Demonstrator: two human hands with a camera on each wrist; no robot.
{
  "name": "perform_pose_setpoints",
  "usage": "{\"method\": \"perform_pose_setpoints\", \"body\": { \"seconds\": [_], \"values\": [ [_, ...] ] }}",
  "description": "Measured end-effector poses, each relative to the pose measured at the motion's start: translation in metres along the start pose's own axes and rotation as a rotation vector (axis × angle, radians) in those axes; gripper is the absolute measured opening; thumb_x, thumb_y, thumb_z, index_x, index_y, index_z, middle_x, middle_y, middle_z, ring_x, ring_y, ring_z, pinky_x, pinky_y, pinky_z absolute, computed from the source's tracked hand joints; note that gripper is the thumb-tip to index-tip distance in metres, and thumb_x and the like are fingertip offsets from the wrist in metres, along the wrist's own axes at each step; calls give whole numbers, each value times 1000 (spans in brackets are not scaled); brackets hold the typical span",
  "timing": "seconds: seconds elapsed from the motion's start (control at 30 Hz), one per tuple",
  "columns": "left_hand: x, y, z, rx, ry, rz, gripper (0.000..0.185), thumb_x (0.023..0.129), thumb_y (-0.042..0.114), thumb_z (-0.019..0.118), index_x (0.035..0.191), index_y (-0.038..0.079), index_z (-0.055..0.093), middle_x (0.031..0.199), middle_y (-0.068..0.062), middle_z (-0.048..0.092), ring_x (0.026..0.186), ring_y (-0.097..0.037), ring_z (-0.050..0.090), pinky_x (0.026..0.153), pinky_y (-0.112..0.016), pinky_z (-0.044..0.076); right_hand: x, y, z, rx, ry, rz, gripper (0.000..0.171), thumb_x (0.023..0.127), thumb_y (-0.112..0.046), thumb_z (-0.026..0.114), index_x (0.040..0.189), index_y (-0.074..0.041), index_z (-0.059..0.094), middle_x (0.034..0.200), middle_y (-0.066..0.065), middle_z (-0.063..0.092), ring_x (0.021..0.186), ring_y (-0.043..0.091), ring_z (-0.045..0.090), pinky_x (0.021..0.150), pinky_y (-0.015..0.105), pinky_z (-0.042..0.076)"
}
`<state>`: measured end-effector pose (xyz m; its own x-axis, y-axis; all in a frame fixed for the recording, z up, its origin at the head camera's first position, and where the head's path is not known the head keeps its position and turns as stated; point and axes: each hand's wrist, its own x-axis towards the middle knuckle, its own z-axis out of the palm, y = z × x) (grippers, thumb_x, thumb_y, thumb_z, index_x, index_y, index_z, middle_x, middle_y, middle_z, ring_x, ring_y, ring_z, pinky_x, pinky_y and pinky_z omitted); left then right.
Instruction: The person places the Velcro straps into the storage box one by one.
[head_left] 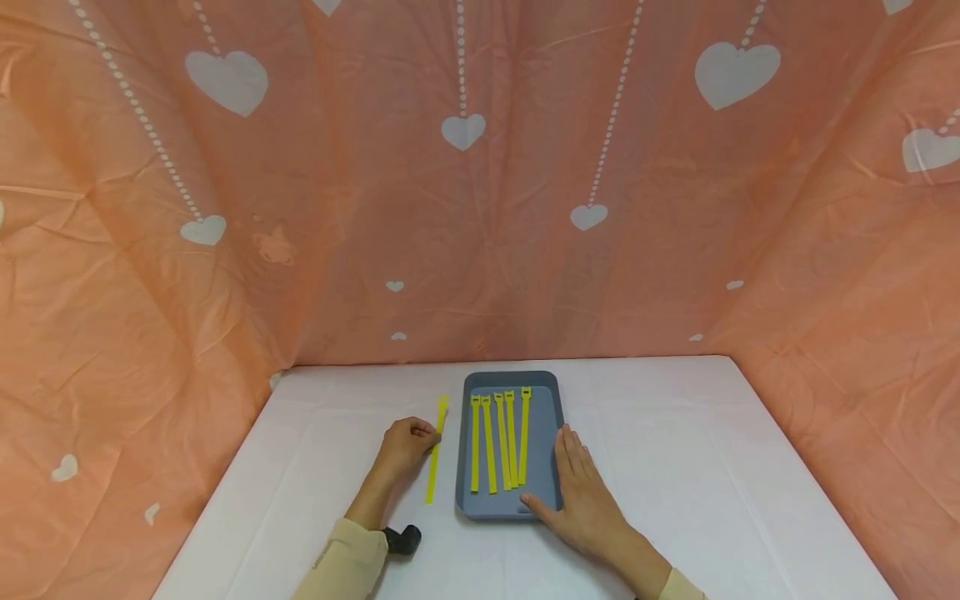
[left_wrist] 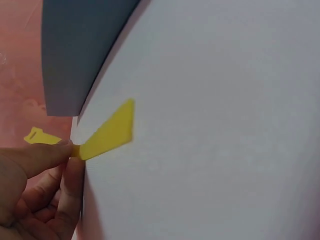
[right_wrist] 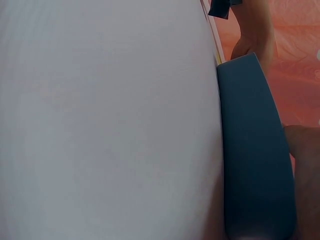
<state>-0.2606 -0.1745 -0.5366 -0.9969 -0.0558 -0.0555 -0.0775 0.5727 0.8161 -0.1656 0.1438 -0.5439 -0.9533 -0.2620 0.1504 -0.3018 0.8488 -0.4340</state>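
A blue-grey tray (head_left: 468, 505) lies on the white table and holds several yellow strap ties (head_left: 498, 442) laid side by side. One more yellow tie (head_left: 436, 454) lies on the table just left of the tray. My left hand (head_left: 408, 444) pinches this tie near its middle; in the left wrist view thumb and forefinger pinch the yellow tie (left_wrist: 107, 132) beside the tray (left_wrist: 75, 55). My right hand (head_left: 581, 492) rests flat, fingers straight, against the tray's right edge with the thumb on its near rim. The right wrist view shows the tray's side (right_wrist: 252, 150).
The white table (head_left: 712, 467) is enclosed by a pink cloth backdrop with white hearts (head_left: 465, 208) at the back and both sides. A small black object (head_left: 402, 539) sits by my left wrist.
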Motion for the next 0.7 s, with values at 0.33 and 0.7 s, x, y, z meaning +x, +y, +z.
{"method": "perform_pose_setpoints", "body": {
  "seconds": [0.33,0.7],
  "values": [
    [-4,2,-8,-90,-36,32,10,97,6,77,96,-4,76,80,-6,71,72,-13,64,67,-25,54,1,0,1,10,-3,-3,118,98,-72,62,168,9,13,178,25,10,165,39,11,132,55,18],
    [-9,21,-22,-200,9,37,13,101,7,74,104,-5,73,92,-14,76,76,-22,72,68,-35,64,-1,1,0,10,8,-13,117,98,-70,64,167,10,15,177,26,12,165,41,13,132,55,19]
  ]
}}
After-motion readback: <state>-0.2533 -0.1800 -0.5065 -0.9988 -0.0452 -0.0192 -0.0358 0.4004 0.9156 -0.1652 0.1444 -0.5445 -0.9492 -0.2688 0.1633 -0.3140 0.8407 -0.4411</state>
